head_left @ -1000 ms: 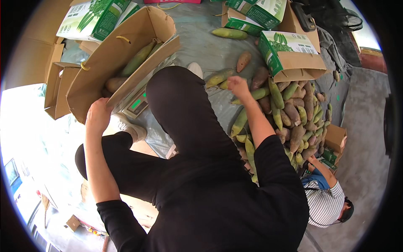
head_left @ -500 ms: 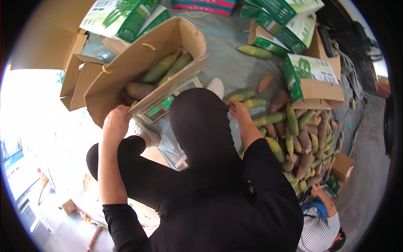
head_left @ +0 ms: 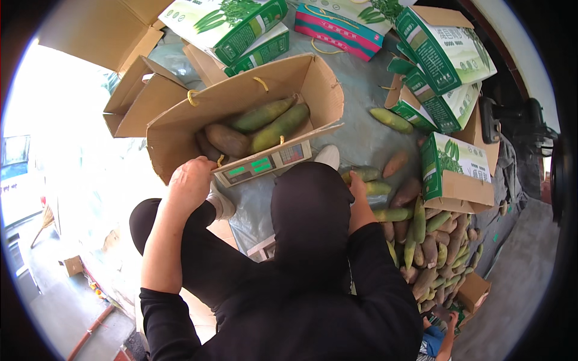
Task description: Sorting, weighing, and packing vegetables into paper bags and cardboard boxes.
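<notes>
My left hand [head_left: 191, 180] is closed on the near left rim of an open cardboard box [head_left: 198, 105] with yellow cord handles. Inside the box lie two long green radishes [head_left: 280, 127] and brownish, soil-coloured ones [head_left: 227, 140]. A digital scale [head_left: 256, 166] with green lit displays is under the box, its front panel showing. Beyond my raised right knee, my right hand [head_left: 358, 195] is at the ends of two green radishes [head_left: 378, 188] on the floor sheet. My knee covers part of that hand, so its grip is unclear.
A large heap of green and brown radishes [head_left: 442, 240] spreads to the right. Green-and-white printed cartons [head_left: 448, 51] stand far right, others [head_left: 226, 24] at the far left, with a pink-and-blue box [head_left: 340, 33] between. A co-worker's arm [head_left: 447, 340] shows at the lower right.
The view has shifted, so the box and heap sit lower and farther right. My left hand stays at the box rim. My right hand stays beside the loose radishes, now more hidden by my knee.
</notes>
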The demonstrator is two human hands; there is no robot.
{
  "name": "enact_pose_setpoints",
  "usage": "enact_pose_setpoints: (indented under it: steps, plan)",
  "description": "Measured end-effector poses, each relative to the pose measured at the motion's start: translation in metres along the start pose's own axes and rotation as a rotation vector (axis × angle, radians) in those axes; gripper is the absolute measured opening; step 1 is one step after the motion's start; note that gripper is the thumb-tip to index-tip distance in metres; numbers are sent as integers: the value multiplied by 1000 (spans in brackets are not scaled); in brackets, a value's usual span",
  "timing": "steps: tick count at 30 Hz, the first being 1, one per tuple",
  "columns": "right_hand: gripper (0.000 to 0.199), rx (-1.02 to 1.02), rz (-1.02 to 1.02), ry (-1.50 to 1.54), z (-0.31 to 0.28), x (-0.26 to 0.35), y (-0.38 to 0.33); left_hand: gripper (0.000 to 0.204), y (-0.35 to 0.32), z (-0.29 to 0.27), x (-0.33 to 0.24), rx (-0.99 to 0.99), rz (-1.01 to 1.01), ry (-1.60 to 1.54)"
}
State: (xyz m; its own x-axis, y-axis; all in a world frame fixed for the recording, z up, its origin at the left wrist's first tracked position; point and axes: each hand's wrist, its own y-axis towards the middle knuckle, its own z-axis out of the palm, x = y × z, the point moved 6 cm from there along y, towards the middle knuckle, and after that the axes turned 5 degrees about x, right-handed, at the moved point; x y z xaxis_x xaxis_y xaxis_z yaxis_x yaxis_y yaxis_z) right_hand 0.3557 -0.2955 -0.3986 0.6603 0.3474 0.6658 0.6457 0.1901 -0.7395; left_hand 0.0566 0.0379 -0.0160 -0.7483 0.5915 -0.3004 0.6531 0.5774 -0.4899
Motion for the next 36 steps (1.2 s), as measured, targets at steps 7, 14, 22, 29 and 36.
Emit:
enact_pose_setpoints:
  steps: [7,14,22,29,36]
  plan:
    - [31,56,273,420,3,28,-47,20,-3,2,7,2,3,46]
    - [29,428,51,440,30,144,-147,22,-2,5,9,4,6,63]
    - [32,763,-322,318,100,273,-286,24,-2,9,13,3,18,98]
    - [29,1037,-207,301,180,282,-357,18,-4,10,13,-49,98,176]
    - [35,987,-174,299,237,264,-345,22,0,8,8,-36,116,131]
